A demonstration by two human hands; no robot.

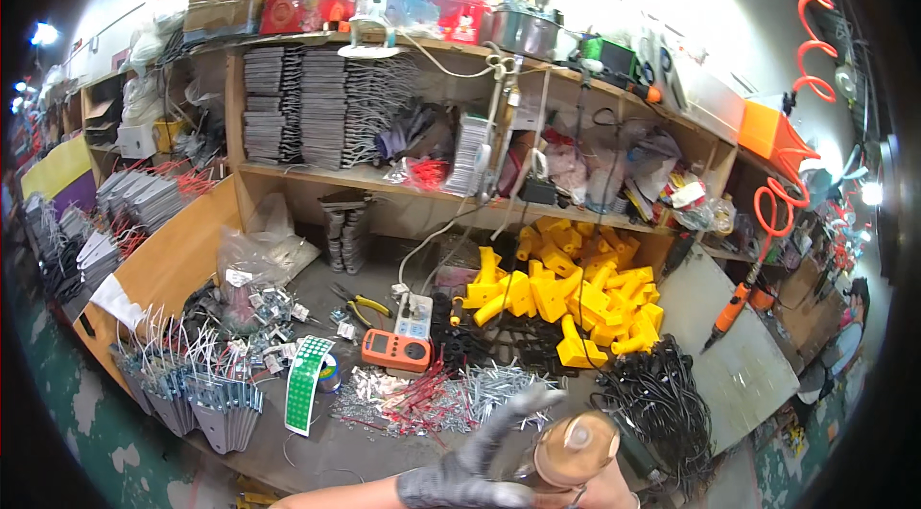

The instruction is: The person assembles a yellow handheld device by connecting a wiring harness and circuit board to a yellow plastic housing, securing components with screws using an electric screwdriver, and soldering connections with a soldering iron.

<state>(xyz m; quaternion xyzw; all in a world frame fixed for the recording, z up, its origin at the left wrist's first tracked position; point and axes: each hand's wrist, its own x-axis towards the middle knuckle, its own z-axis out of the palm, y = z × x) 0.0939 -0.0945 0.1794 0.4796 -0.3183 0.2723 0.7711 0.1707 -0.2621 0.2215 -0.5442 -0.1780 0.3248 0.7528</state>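
Note:
A bottle with a tan-brown cap (576, 447) and a see-through lower part stands close to me at the bottom edge, raised in front of the bench. My left hand (465, 471), in a grey glove, is beside it with the fingers spread; the thumb reaches the bottle's side, and I cannot tell if it touches. On the bottle's other side is my right hand (612, 490), mostly hidden behind it and cut off by the frame; it appears to hold the bottle. Beyond them lie piles of metal screws (504, 396) and small red parts (422, 399).
Yellow plastic housings (552, 293) heap at the back right, above black cables (662, 399). An orange meter (396, 349), pliers (360, 303) and a green-dotted sheet (305, 384) lie mid-bench. Grey plates with wires (206, 394) stand left. An orange screwdriver (731, 309) hangs right.

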